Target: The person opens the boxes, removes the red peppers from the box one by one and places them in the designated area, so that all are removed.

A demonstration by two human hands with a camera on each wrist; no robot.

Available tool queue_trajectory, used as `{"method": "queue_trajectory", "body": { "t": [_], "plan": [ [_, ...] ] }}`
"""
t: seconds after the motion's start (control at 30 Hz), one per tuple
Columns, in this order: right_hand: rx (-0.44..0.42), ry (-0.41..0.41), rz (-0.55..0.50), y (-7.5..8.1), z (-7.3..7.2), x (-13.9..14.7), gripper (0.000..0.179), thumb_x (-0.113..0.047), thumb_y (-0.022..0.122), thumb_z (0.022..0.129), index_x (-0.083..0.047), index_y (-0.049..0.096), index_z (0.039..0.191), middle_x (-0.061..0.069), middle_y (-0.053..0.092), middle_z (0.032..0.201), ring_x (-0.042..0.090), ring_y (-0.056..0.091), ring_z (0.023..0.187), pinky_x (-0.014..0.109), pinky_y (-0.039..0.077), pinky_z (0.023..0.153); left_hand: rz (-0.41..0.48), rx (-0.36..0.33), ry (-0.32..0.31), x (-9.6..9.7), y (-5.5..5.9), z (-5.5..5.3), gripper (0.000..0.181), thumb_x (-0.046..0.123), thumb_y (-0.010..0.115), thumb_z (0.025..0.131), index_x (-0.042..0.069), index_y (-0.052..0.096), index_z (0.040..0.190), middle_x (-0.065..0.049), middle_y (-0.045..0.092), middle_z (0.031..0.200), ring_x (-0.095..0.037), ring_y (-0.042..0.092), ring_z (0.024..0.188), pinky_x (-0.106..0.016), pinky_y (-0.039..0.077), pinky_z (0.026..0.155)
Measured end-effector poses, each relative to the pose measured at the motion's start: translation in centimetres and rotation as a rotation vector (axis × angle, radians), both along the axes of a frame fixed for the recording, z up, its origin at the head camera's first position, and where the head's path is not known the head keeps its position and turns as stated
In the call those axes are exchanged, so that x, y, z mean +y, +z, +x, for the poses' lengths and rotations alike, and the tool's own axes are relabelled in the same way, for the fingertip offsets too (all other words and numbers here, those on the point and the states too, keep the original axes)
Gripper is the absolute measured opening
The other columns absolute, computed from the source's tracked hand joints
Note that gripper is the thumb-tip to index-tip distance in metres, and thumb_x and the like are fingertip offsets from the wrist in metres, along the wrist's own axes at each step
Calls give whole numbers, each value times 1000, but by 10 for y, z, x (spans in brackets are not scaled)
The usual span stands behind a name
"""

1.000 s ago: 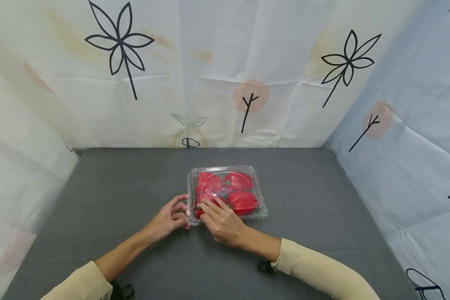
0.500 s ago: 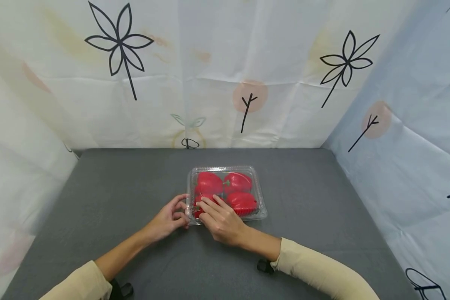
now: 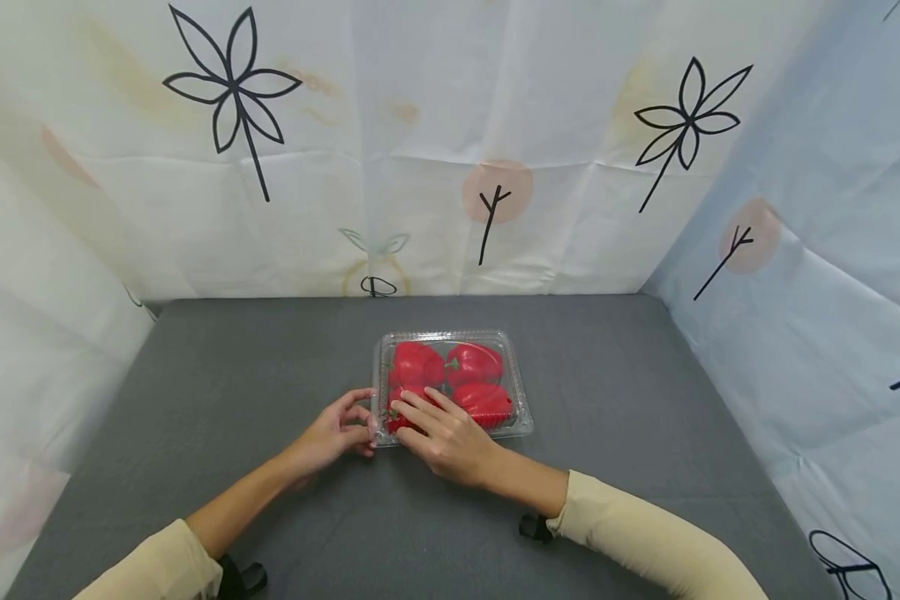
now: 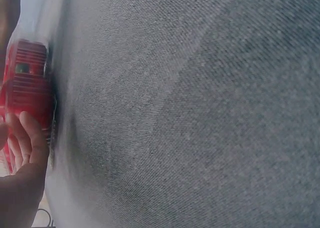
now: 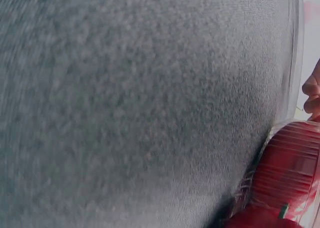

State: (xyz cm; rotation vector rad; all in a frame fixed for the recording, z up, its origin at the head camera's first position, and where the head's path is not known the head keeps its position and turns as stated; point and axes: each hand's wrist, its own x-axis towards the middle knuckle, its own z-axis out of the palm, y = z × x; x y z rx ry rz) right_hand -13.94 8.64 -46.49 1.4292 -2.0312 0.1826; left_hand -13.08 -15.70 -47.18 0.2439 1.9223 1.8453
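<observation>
A clear plastic clamshell box (image 3: 523, 421) with a ribbed edge lies on the grey table. Through its lid show several red bell peppers (image 3: 474, 364), one with a green stem. At the box's left edge, my left hand (image 3: 333, 435) has bent fingers and thumb around the rim; the left wrist view shows its fingertips against the box's side wall (image 4: 30, 87). My right hand (image 3: 450, 443) lies over the front left of the lid, fingers fairly straight on top, covering part of one pepper. The right wrist view catches the near wall of the box (image 5: 290, 158).
The grey cloth-covered table (image 3: 615, 375) extends around the box on all sides. Behind it hangs a white patterned curtain (image 3: 570, 100), with more curtain along the left and right sides. A dark wrist strap (image 3: 536, 527) shows below the right sleeve.
Glare on the lid has faded, so the peppers show more clearly. Both hands keep nearly the same places on the box; the view itself shifts slightly.
</observation>
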Motion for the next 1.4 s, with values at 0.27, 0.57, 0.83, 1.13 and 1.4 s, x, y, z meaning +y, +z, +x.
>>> {"method": "queue_trajectory", "body": {
  "t": [0.27,0.57,0.83,1.13,1.4],
  "plan": [
    [-27,-50,10,5,0,10,46,-24,83,80,-13,67,121,9,63,131,23,58,124,43,51,102,-23,-40,34,2,2,-1,63,-1,59,95,-2,25,148,-11,58,97,-24,62,84,-38,61,78],
    [-112,-194,-108,4,-2,34,77,-29,88,70,-7,54,136,19,57,136,33,55,127,56,49,101,-31,-73,40,2,4,-1,63,0,60,95,2,27,148,-12,58,99,-24,62,85,-39,61,78],
    [-295,-486,-243,1,5,49,103,-39,87,67,-5,35,149,26,42,148,46,40,136,74,34,103,-18,-63,30,2,4,0,64,-3,59,94,1,26,148,-10,57,96,-22,62,83,-37,61,76],
    [-522,-690,-302,0,12,60,115,-47,84,70,-4,19,155,25,27,157,46,29,142,71,36,104,-28,-67,37,2,4,0,62,-2,60,95,2,27,147,-11,57,96,-24,63,84,-38,61,77],
    [-626,-723,-386,-3,11,66,114,-43,84,71,-5,18,156,24,34,154,42,49,130,63,57,79,-57,-82,58,3,6,-2,61,2,62,95,3,29,147,-12,60,97,-25,64,86,-39,61,78]
  ]
}}
